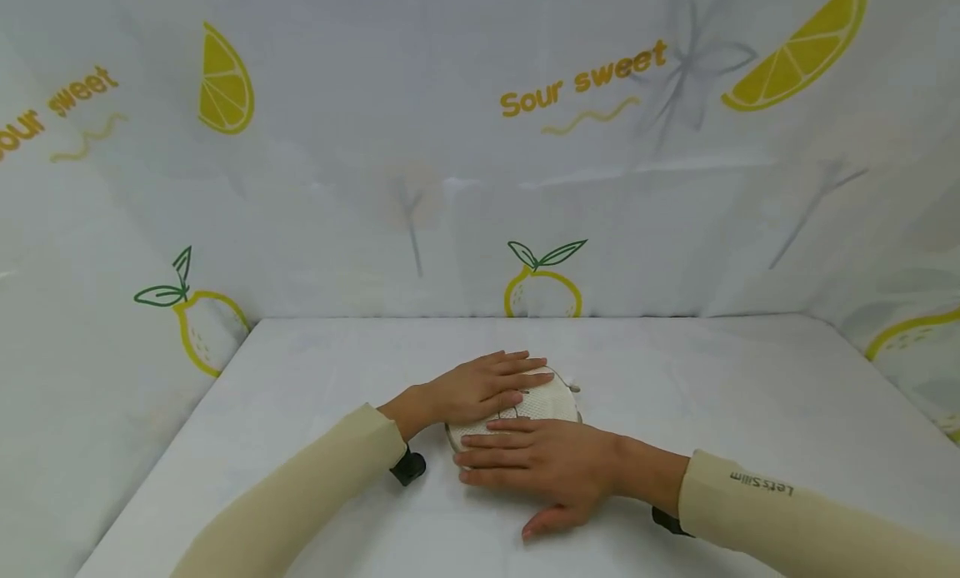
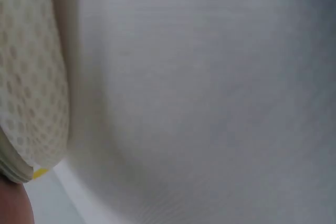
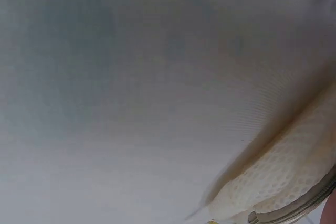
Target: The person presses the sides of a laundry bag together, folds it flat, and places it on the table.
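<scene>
A round, cream-white mesh pouch (image 1: 553,401) with a zipper along its edge lies on the white table. Across its far left part rests my left hand (image 1: 480,388), fingers straight and pointing right. My right hand (image 1: 551,461) lies over the near side, fingers extended to the left and thumb spread toward me. Between the hands, a few dark lines show on the pouch's top. In the left wrist view the mesh side (image 2: 31,77) bulges above the table, and the right wrist view shows the zipper (image 3: 302,203). Much of the pouch is hidden under both hands.
The white tabletop (image 1: 337,353) spreads around the pouch. Behind and beside it hangs a pale cloth (image 1: 337,145) printed with lemons and lettering. A small black wrist device (image 1: 408,465) sits below the left sleeve, another (image 1: 670,521) by the right cuff.
</scene>
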Demonstrator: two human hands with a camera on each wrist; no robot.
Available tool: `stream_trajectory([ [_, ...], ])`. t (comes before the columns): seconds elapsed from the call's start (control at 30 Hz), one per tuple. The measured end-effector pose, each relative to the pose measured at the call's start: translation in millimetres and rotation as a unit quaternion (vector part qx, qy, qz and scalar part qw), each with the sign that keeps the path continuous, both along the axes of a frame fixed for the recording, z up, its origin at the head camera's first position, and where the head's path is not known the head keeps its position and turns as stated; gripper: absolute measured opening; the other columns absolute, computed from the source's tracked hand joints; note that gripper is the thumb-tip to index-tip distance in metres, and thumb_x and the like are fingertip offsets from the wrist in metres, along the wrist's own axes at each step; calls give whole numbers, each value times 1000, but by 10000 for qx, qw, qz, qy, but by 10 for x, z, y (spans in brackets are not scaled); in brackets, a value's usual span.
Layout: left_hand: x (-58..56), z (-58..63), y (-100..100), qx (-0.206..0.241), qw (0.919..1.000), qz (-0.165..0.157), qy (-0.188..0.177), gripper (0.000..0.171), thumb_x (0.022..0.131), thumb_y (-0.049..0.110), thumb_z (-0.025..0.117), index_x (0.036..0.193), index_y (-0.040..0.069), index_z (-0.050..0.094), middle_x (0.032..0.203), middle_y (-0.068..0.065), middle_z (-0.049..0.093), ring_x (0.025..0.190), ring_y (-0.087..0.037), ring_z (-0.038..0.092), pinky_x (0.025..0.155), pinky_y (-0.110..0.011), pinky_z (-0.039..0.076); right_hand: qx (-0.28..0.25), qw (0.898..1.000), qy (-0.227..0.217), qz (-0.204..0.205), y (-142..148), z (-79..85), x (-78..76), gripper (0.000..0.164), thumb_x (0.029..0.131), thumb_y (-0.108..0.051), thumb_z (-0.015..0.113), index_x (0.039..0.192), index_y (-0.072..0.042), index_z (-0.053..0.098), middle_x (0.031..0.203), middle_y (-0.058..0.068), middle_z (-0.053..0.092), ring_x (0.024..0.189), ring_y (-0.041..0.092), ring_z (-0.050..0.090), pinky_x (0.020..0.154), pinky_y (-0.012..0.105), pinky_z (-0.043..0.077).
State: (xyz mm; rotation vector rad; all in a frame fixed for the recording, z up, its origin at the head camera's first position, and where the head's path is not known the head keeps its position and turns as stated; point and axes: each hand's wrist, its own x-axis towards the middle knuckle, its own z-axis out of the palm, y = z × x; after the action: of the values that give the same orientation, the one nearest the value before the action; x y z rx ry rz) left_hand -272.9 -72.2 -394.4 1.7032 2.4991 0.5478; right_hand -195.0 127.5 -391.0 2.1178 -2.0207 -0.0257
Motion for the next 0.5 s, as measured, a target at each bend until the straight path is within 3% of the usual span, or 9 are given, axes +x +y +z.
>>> stream_trajectory([
  [0.2,16,-147,-10,-27,9999,79,-63,49,106,37,24,152,24,27,158,4,19,144,-21,13,115,-38,9,138,9997,-196,-4,-19,-95,-10,86,92,-58,49,153,-5,17,159,7,13,144,22,12,114,39,15],
  [0.3,22,-150,-1,-176,9998,64,-94,49,106,38,23,153,25,24,158,4,17,145,-20,11,115,-37,7,267,9989,-380,-89,-18,-123,-7,88,92,-60,47,153,-6,15,159,5,11,145,22,10,115,39,13],
  [0.5,-17,-139,8,-593,9980,199,-92,51,105,42,18,154,30,16,159,8,9,145,-17,4,115,-41,5,471,9982,-348,-149,-14,-139,-60,89,92,-63,43,154,-7,12,160,5,7,145,23,7,115,38,11],
])
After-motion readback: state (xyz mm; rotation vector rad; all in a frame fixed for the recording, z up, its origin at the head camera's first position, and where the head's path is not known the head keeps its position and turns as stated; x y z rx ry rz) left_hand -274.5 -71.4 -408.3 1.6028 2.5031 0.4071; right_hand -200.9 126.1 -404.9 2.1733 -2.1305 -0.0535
